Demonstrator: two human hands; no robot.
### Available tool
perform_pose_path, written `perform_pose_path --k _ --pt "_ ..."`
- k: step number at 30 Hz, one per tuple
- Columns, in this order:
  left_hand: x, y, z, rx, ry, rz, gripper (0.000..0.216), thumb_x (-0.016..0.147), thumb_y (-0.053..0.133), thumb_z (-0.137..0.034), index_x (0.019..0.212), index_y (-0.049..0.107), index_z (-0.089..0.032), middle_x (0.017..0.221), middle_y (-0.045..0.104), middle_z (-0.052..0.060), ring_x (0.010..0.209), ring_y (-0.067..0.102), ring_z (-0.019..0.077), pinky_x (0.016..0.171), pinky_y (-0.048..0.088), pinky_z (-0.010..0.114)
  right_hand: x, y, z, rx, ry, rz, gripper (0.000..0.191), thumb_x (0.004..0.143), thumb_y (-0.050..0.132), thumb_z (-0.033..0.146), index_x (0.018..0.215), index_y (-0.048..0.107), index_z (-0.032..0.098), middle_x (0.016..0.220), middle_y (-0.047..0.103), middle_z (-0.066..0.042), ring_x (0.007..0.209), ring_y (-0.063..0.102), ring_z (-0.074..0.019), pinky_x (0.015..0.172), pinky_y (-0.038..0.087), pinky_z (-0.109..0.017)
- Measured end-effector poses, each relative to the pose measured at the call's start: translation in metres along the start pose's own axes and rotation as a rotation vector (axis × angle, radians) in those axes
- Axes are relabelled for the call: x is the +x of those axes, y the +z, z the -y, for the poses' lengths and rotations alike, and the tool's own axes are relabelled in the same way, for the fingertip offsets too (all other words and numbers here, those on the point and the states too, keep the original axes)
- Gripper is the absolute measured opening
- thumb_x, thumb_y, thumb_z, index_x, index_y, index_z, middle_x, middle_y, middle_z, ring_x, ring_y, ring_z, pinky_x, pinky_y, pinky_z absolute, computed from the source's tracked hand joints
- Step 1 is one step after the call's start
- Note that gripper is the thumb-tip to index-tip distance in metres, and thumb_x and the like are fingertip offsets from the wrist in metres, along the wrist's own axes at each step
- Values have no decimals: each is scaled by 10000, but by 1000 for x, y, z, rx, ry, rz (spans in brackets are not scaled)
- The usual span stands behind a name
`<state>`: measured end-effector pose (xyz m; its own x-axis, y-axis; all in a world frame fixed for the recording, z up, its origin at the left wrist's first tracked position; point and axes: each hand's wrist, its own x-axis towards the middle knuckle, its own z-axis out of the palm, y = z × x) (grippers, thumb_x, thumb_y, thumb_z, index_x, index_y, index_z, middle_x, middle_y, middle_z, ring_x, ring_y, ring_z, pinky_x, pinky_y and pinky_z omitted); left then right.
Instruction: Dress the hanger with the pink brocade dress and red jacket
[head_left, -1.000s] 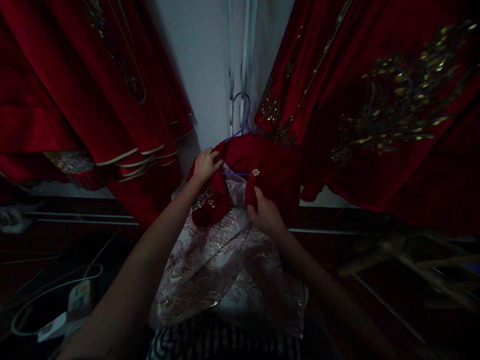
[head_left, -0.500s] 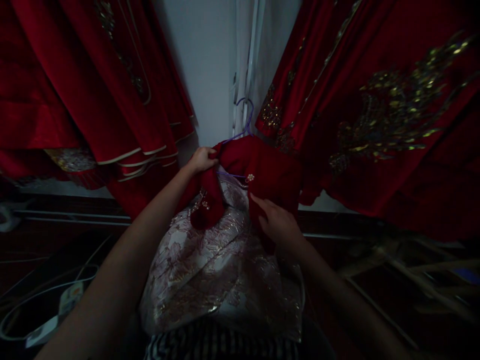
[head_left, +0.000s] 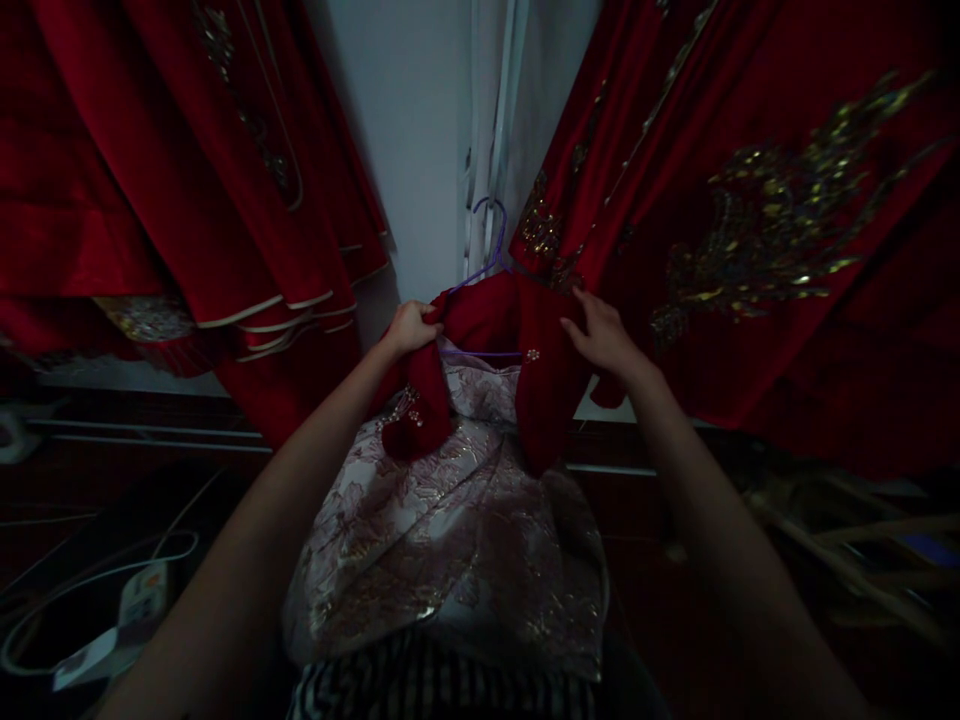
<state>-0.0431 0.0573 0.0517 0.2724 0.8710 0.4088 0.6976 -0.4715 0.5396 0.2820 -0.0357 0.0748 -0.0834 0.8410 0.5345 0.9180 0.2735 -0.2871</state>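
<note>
A short red jacket (head_left: 551,400) with beaded trim hangs on a purple hanger (head_left: 480,272) in front of me. Beneath it is a pale brocade dress (head_left: 450,530) with a floral, shiny weave, spread toward my lap. My left hand (head_left: 415,327) is closed on the jacket's left shoulder edge. At the jacket's other shoulder is my right hand (head_left: 604,335), its fingers apart and the index tip at the red cloth. The jacket front lies parted, and the hanger's bar shows between its two sides.
Red gowns (head_left: 172,180) hang on the left, and a red garment (head_left: 750,350) with gold sequins hangs on the right. A white power strip (head_left: 142,595) with a cable lies at lower left. Wooden bars (head_left: 862,530) are at lower right.
My right hand has moved up and right from the jacket's front edge to its shoulder. The right front panel has swung outward, widening the gap. My left hand keeps its hold.
</note>
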Motion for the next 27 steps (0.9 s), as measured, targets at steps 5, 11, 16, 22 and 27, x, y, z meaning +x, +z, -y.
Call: perform_pose_path --k 5,11,16,22,27 --pt "-5 -8 -1 -12 1 -18 176 641 529 -289 522 483 -170 509 375 -39 577 443 121 630 360 235 16 27 -38 -32 -45 -90 408 927 403 347 1203 594 115 1208 631 -161 1115 587 -274 997 433 -427" --pt "2 -2 1 11 23 -20 189 636 523 -284 501 436 -185 507 366 -33 585 443 130 678 370 252 15 -4 -50 -196 -58 -86 364 918 440 424 1161 648 250 1075 703 -84 975 653 -261 859 488 -399" --pt "1 9 1 103 60 -97 193 674 525 -277 518 455 -188 504 394 -26 608 455 146 833 360 317 48 -17 -33 -144 150 -384 384 918 413 398 1133 643 178 974 706 -127 844 651 -248 778 486 -387" --pt "4 14 4 135 71 -107 191 682 522 -258 513 471 -184 500 418 -20 614 465 155 861 350 345 48 24 -24 29 133 -276 476 848 468 595 1007 656 188 999 690 -121 918 627 -251 832 472 -394" --pt "2 14 1 196 30 -134 195 697 522 -283 533 500 -180 513 444 -16 646 493 166 921 323 388 40 50 -44 180 440 -155 596 865 324 684 912 646 185 939 694 -110 878 629 -238 800 459 -357"
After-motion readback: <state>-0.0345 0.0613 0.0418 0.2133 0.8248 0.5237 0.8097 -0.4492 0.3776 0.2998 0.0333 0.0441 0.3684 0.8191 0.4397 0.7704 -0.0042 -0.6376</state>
